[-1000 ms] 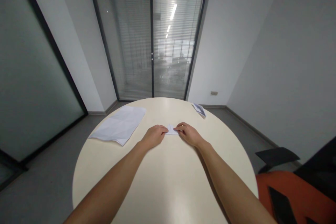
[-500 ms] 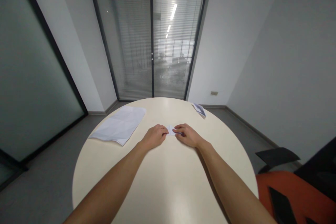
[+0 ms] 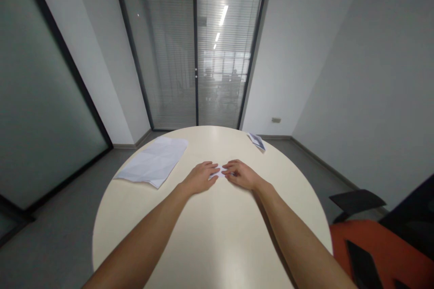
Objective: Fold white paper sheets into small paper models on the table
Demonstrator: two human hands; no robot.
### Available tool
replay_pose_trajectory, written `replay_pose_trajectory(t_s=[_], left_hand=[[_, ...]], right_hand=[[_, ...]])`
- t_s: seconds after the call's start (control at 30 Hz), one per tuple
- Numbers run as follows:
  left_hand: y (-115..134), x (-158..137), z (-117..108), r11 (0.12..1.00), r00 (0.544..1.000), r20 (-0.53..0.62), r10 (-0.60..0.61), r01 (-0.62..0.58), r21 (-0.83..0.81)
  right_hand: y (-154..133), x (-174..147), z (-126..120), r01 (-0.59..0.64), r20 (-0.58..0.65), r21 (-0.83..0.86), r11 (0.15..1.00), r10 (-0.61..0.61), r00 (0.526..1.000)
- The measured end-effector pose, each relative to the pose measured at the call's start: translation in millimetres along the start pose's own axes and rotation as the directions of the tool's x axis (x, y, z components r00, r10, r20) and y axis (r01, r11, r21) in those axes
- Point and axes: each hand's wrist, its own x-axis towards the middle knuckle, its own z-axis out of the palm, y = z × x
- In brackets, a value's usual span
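Note:
Between my two hands lies a small folded piece of white paper (image 3: 221,172) on the table. At its left end is my left hand (image 3: 200,177), thumb and fingers spread apart around the paper's edge. My right hand (image 3: 242,174) has its fingers curled over the right end and grips it there. Fingers cover both ends of the paper, so only its middle shows well.
The round cream table (image 3: 217,226) carries a large creased white sheet (image 3: 154,160) at the left and a folded paper with a dark area (image 3: 257,141) at the far right edge. An orange chair (image 3: 383,253) with black armrests stands at the lower right.
My left thumb and fingers have moved apart from their pinch on the paper's left end. The right hand has hardly moved. The other papers lie as before.

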Motion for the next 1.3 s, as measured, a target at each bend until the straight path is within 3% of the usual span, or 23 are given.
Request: replay_pose_trajectory(t_s=[0.27, 0.57, 0.8, 1.1, 1.3], left_hand=[[1, -1, -7, 0.995, 0.999, 0.005, -0.053, 0.052, 0.081], [-3, -2, -1, 0.996, 0.993, 0.094, -0.071, 0.065, 0.063], [-2, -1, -2, 0.993, 0.994, 0.080, -0.079, 0.072, 0.094], [-2, -2, -2, 0.991, 0.990, 0.082, -0.113, 0.107, 0.078], [2, -3, -7, 0.996, 0.997, 0.013, -0.071, 0.070, 0.053]], right_hand=[[20, -8, -4, -0.123, -0.017, -0.110, 0.986, 0.122, 0.992], [3, -5, -9, -0.038, 0.003, -0.222, 0.974, 0.040, 0.999], [-14, 1, -5, 0.041, 0.019, -0.147, 0.988, -0.038, 0.999], [-4, -1, -3, -0.107, 0.048, -0.116, 0.987, 0.114, 0.992], [-6, 0, -5, -0.109, 0.034, -0.121, 0.987, 0.114, 0.993]])
